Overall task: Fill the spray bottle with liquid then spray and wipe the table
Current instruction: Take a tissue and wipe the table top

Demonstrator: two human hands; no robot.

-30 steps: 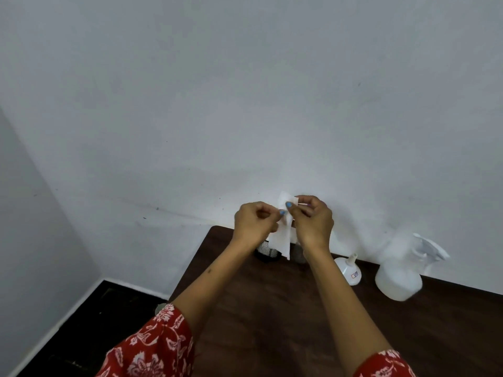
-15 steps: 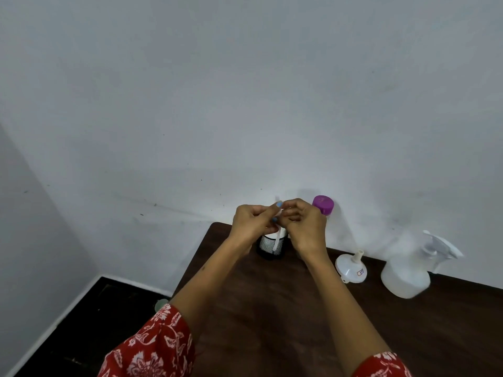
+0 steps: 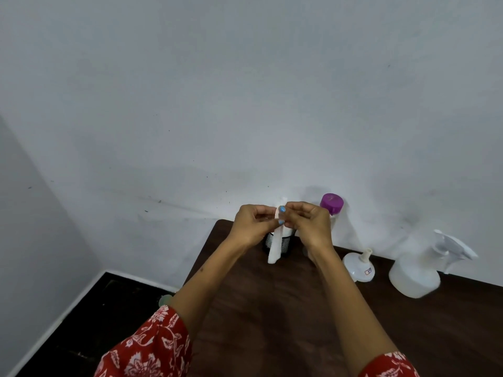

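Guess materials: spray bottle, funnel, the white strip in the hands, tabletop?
Translucent white spray bottle: looks like frosted plastic. Small white funnel: smooth, slightly glossy plastic. Folded white strip: soft tissue or paper, hanging limp from both hands. Dark brown table: wood or wood-look laminate, faint grain, matte.

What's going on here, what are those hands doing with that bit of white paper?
A person stands at a dark wooden table, pinching a white tissue between the left hand and the right hand, apparently folding it above a black mesh holder. The spray bottle stands untouched on the right, a white funnel lies beside it, and a purple-capped bottle stands at the wall. No wiping is under way yet.
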